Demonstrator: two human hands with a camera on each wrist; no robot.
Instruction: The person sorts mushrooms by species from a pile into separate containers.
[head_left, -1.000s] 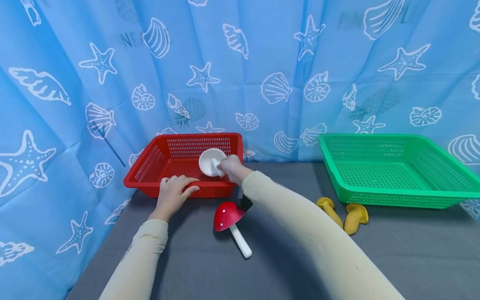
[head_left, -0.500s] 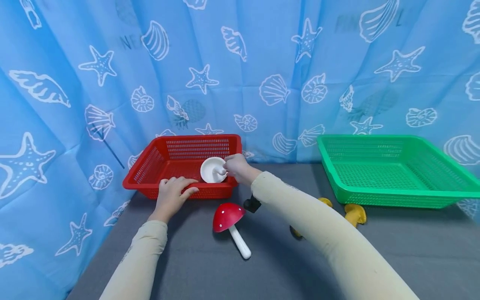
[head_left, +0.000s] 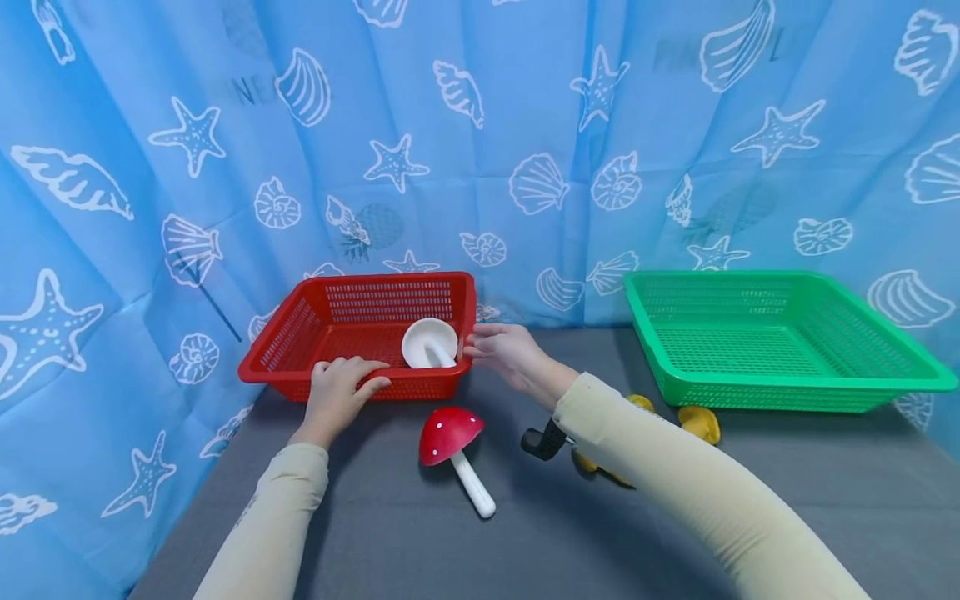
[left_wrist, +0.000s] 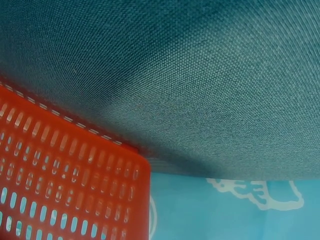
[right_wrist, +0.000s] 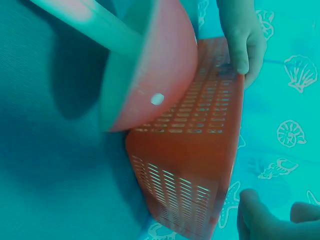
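My left hand (head_left: 337, 396) grips the front rim of the red basket (head_left: 300, 383), thumb outside and fingers over the edge; the right wrist view shows this hand (right_wrist: 245, 40) too. Inside the basket, at its right end, lies a toy mushroom (head_left: 417, 342) with its white underside and stem showing. Just right of that end is my right hand (head_left: 510, 354), fingers extended and holding nothing. A red toy mushroom (head_left: 450, 433) with white dots and a white stem (head_left: 472, 483) lies on the table before the basket; it looms large in the right wrist view (right_wrist: 170, 65).
A green basket (head_left: 787, 383) stands at the back right. Yellow-brown toy mushrooms (head_left: 699, 422) lie in front of it, partly hidden by the right sleeve (head_left: 675, 467). A blue curtain (head_left: 480, 150) with white sea shapes hangs behind the grey table (head_left: 390, 542).
My right hand has let go of the white-stemmed mushroom in the red basket and drawn back to the right, its fingers opening. The left hand has stayed at the rim.
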